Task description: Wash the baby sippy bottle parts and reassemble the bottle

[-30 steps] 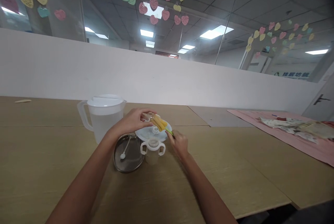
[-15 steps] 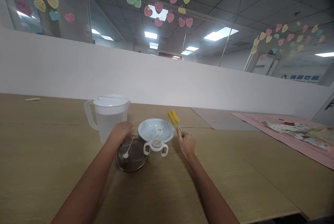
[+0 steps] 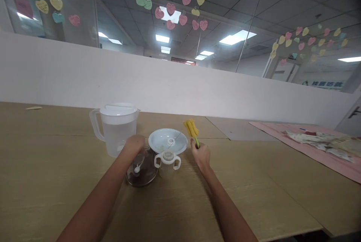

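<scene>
Left of the 2-handled bottle (image 3: 167, 166), your left hand (image 3: 135, 145) grips a clear cup (image 3: 138, 160) over the tray (image 3: 146, 172); your right hand (image 3: 201, 156) clasps the yellow brush (image 3: 192, 129).

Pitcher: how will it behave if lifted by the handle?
Likely heavy for its size: the pitcher looks filled close to its lid. Contents may slosh if jerked. With its handle on one side, it may tip spout-down.

Rectangular ceiling lights (image 3: 238, 37) glow bright white beyond the glass, while the grey ceiling around them is dim. Soft shadows lie on the wooden tabletop (image 3: 239, 197); detail is slightly soft, and the upper right corner darkens.
</scene>
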`<action>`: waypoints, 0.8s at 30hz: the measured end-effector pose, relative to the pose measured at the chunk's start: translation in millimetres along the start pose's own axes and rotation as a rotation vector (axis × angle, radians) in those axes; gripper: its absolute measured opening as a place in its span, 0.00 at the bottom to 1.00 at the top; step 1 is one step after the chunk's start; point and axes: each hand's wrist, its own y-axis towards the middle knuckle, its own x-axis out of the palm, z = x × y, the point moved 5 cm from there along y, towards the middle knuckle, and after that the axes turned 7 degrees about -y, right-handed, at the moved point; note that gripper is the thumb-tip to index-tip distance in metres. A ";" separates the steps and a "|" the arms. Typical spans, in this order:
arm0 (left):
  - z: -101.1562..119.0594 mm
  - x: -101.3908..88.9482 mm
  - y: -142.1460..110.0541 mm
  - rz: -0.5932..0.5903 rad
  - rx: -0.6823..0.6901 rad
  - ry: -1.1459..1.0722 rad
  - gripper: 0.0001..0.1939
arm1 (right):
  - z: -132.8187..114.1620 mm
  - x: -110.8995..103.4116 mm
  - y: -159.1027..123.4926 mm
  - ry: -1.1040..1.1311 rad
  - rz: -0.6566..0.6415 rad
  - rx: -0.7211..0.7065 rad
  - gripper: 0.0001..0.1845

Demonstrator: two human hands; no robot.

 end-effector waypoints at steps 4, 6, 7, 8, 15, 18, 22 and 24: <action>27.9 -9.0 5.5 0.038 0.073 0.076 0.13 | 0.0 2.7 1.5 -0.020 -0.047 0.023 0.32; 45.9 -3.6 12.0 0.048 0.173 0.051 0.16 | 0.0 5.8 2.4 -0.045 -0.072 0.020 0.32; 53.4 2.4 15.8 0.046 0.222 0.030 0.17 | 0.1 7.6 2.9 -0.058 -0.085 0.018 0.32; 59.3 10.2 19.6 0.038 0.266 0.009 0.18 | 0.6 9.3 3.4 -0.071 -0.098 0.019 0.32; 56.2 60.1 31.0 -0.078 0.358 -0.082 0.13 | 3.3 15.7 5.8 -0.114 -0.190 0.035 0.30; 51.2 58.6 28.2 -0.076 0.350 -0.085 0.11 | 2.2 12.8 5.9 -0.125 -0.167 0.042 0.29; 51.2 46.3 26.1 -0.066 0.337 -0.086 0.09 | 2.7 9.8 6.2 -0.125 -0.126 0.056 0.29; 51.9 35.3 24.6 -0.048 0.327 -0.088 0.10 | 2.3 10.8 6.3 -0.117 -0.110 0.033 0.28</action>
